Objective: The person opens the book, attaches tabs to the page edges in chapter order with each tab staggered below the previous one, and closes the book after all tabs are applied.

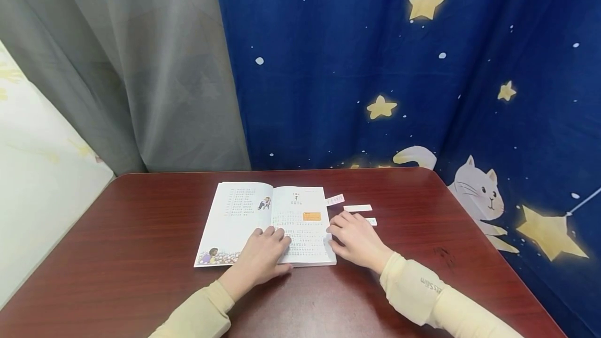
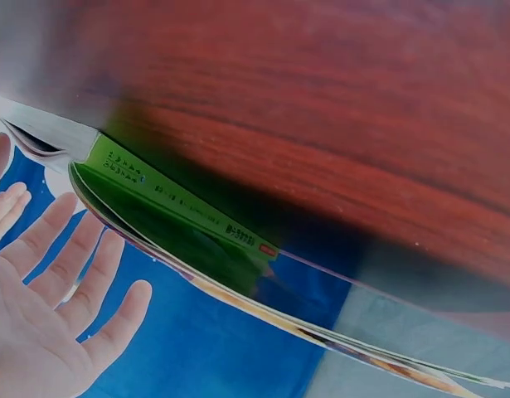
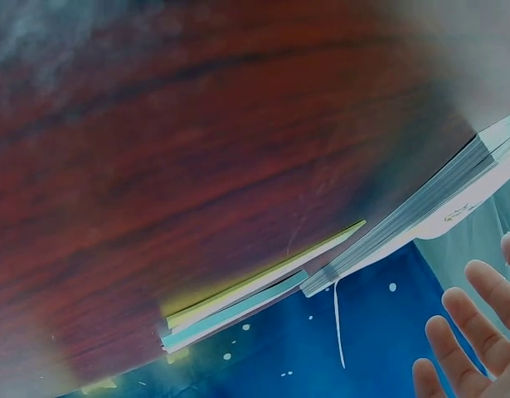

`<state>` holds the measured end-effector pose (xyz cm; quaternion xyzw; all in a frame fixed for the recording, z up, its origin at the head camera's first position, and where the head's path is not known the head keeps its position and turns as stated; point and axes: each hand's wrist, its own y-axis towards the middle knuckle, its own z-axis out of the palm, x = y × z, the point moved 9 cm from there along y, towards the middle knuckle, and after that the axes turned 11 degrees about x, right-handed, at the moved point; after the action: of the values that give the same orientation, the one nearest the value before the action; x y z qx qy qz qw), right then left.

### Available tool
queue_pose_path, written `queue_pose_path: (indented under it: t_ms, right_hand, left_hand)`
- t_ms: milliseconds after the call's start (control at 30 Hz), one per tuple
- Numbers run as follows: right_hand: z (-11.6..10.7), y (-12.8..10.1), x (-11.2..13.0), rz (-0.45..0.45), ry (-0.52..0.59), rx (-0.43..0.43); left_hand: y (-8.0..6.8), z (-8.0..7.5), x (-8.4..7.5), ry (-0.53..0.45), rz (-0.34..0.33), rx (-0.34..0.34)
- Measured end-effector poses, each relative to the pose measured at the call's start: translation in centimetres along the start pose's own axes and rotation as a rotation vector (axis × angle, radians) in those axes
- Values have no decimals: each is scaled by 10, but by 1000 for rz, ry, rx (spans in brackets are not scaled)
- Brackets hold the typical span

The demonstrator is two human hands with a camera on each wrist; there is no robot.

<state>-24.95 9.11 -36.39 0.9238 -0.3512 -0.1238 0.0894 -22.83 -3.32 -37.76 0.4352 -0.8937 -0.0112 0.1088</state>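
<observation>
An open book (image 1: 244,228) lies on the table, with printed text on both pages and an orange box on the right one. My left hand (image 1: 263,254) rests over the lower middle of the book, fingers spread and nearly straight. At the right page's outer edge is my right hand (image 1: 357,239), its fingertips reaching the page border. In the left wrist view the book's green spine (image 2: 180,199) shows beside the extended fingers. The right wrist view shows straight fingers close to the book's page edges (image 3: 404,224). Neither hand grips anything.
Right of the book lie a slip with pink marks (image 1: 335,200), a white strip (image 1: 358,208) and a green-marked strip (image 1: 372,221) partly behind the right hand. The dark red table (image 1: 141,233) meets a grey curtain (image 1: 178,67) and a blue starry curtain (image 1: 328,67) behind.
</observation>
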Motion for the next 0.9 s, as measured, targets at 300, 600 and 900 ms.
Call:
queue_pose_path:
  t_ms: [300,600,900]
  right_hand:
    - [2,0,6,-25,15,16]
    - [4,-2,8,-24,21,40]
    - [3,-2,8,-16,22,54]
  left_hand:
    - [-2,1,3,25,-11,8]
    - [-1,1,5,-1,-5,4]
    - [-2,3,17,-120,-23,5]
